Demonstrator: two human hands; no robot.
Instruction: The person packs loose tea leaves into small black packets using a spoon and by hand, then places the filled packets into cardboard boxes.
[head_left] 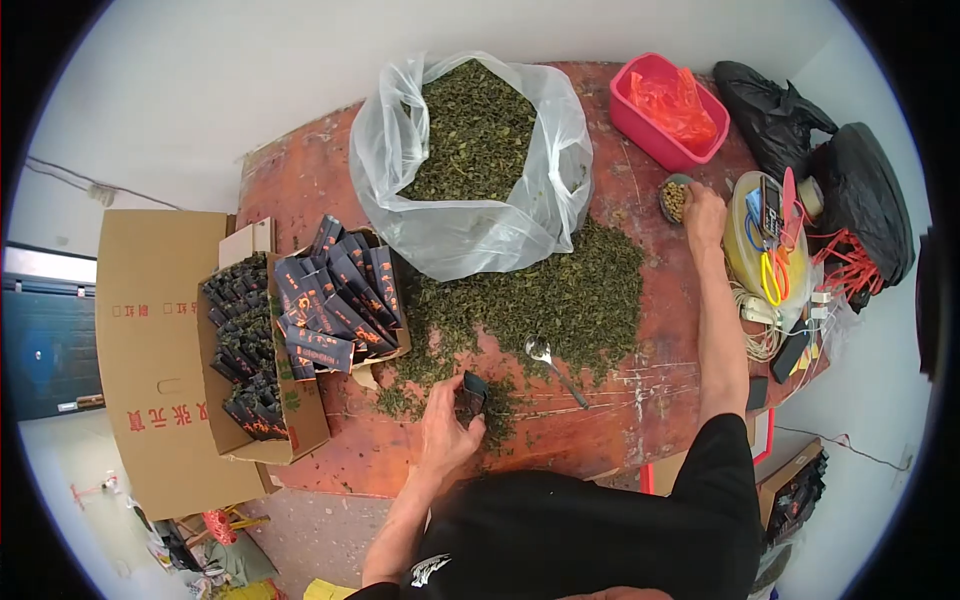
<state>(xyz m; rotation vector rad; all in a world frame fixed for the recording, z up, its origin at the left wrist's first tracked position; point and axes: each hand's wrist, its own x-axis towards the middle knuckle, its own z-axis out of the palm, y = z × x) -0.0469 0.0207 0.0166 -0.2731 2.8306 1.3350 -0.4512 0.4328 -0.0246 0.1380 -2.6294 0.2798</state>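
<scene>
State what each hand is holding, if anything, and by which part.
The left hand holds a dark packet by its sides. The right hand is at the bowl; its hold cannot be told.

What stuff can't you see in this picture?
In the head view:
How full the packet in the left hand is: too dark and small.
Whether the right hand pinches anything: its own back hides that.
Inside the black bag beside the basin: plastic hides it.
Small writing on the piled packets: too tiny.
</scene>
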